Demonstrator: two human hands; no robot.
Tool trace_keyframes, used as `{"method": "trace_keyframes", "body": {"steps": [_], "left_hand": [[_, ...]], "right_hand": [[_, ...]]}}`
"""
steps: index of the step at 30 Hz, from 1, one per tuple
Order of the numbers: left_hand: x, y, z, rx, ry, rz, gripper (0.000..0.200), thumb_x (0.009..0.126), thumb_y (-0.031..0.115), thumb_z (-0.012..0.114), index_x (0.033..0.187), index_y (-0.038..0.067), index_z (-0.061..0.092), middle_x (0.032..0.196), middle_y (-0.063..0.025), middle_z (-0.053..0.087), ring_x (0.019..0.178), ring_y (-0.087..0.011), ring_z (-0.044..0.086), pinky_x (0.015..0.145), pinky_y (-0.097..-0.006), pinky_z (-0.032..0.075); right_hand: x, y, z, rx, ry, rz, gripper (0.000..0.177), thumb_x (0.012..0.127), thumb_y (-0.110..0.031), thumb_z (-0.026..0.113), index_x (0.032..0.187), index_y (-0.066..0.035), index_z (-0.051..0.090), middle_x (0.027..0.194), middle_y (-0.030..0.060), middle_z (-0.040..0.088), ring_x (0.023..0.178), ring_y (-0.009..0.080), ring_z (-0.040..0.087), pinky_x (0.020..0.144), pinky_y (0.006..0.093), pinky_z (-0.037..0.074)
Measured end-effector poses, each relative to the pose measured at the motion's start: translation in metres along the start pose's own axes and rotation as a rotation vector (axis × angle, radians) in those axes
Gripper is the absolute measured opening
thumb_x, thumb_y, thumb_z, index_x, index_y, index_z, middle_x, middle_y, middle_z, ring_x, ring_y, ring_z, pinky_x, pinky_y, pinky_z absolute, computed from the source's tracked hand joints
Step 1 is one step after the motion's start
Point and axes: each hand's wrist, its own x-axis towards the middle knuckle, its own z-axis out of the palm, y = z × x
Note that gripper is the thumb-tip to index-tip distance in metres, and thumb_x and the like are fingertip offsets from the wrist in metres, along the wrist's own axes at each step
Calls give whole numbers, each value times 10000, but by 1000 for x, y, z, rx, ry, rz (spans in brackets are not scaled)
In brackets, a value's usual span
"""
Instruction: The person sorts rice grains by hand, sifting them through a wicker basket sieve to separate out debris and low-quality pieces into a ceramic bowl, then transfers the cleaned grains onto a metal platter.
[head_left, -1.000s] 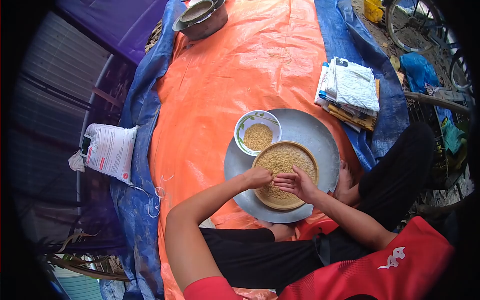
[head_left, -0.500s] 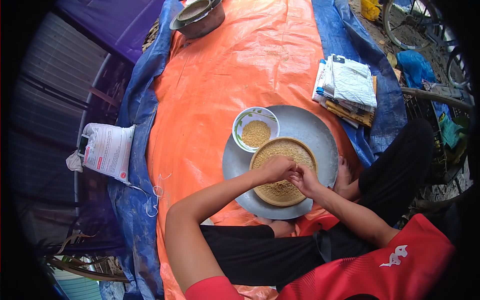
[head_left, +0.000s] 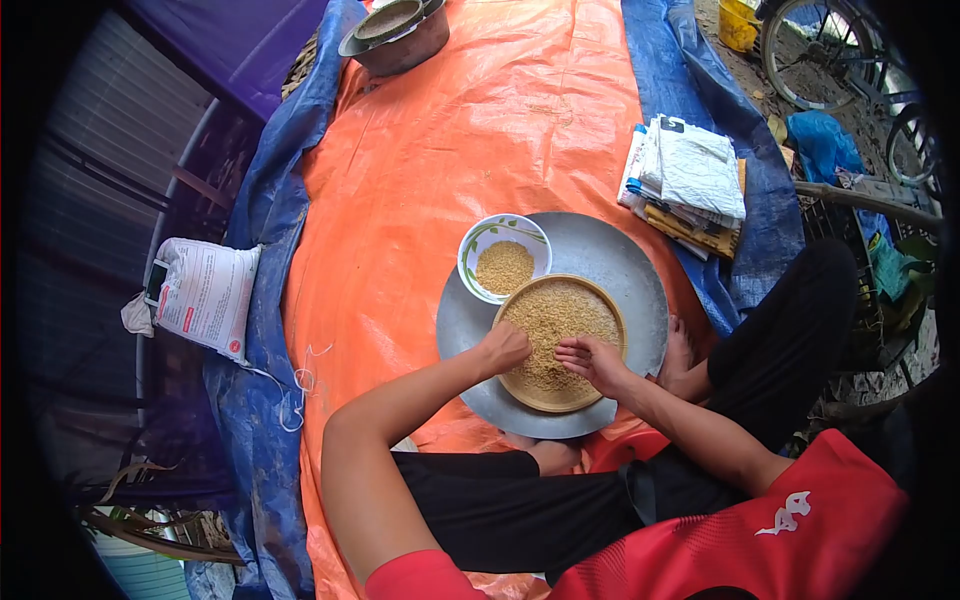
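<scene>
Head | left hand [head_left: 505, 347] over grain [head_left: 546, 368], fingers curled, hold unclear | right hand [head_left: 593, 363] facing it, fingers half-open, hold unclear

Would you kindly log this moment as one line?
left hand: curled, over round tray | right hand: open, over tray | hands: apart | grain: in tray and bowl | platter: under tray

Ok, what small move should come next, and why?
I'd probably have the left hand pick lightly through the grain: its fingers are curled over the round tray, close to the grain, while the right hand, open beside it, seems near enough to receive a piece. Whether the left holds anything can't be made out.
</scene>
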Motion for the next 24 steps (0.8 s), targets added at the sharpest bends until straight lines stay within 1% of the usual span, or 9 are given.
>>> {"method": "trace_keyframes", "body": {"steps": [4, 7, 10, 13, 16, 19, 22, 24], "left_hand": [[0, 2, 6, 87, 24, 27, 156, 773, 164, 592, 684, 112, 710, 709, -77, 683, 675, -220, 677, 552, -349, 501], [1, -1, 5, 34, -24, 47, 156, 773, 167, 590, 691, 111, 712, 720, -80, 685, 681, -226, 679, 561, -362, 507], [2, -4, -3, -35, -52, 46, 161, 765, 183, 590, 701, 102, 713, 725, -97, 683, 689, -250, 679, 581, -384, 516], [5, -6, -17, -159, -82, -14, 167, 744, 196, 593, 698, 82, 705, 721, -134, 672, 697, -303, 672, 607, -418, 520], [11, -4, -28, -337, 45, -72, 203, 733, 216, 587, 665, 42, 665, 678, -172, 643, 647, -362, 641, 599, -449, 506], [18, 3, -45, -561, 180, -96, 244, 761, 254, 591, 681, 29, 645, 695, -174, 641, 661, -375, 631, 612, -462, 500], [27, 15, -52, -654, 239, -42, 265, 797, 280, 589, 717, 32, 638, 712, -167, 640, 681, -371, 630, 625, -468, 496], [30, 21, -60, -620, 159, -42, 264, 811, 284, 591, 726, 38, 636, 719, -167, 636, 697, -370, 629, 634, -468, 495]], "right_hand": [[0, 3, 2, -29, -22, 5, 333, 975, -238, 429, 1126, 33, 550, 1090, 166, 643, 1012, 235, 645, 881, 309, 528], [2, 5, 1, -44, -29, 21, 334, 977, -239, 430, 1128, 34, 548, 1094, 168, 643, 1009, 233, 646, 875, 308, 532], [4, 6, -1, -46, -31, 20, 332, 976, -236, 434, 1131, 36, 546, 1098, 170, 643, 1007, 230, 647, 874, 310, 533], [6, 7, -3, -40, -45, 23, 344, 980, -247, 429, 1135, 38, 543, 1099, 173, 643, 1009, 233, 647, 879, 316, 532], [6, 7, -4, -45, -22, 16, 375, 989, -281, 411, 1138, 38, 540, 1107, 180, 638, 1030, 244, 638, 890, 326, 529], [9, 8, -5, 15, 14, 40, 392, 999, -308, 382, 1118, 27, 547, 1063, 163, 642, 1002, 241, 634, 897, 327, 518], [10, 8, -8, 101, 88, 73, 387, 1003, -314, 369, 1087, 14, 554, 1003, 141, 639, 956, 230, 625, 899, 320, 508], [12, 8, -12, 118, 31, 70, 364, 1000, -296, 368, 1069, 7, 557, 987, 134, 631, 928, 224, 620, 898, 315, 503]]}}
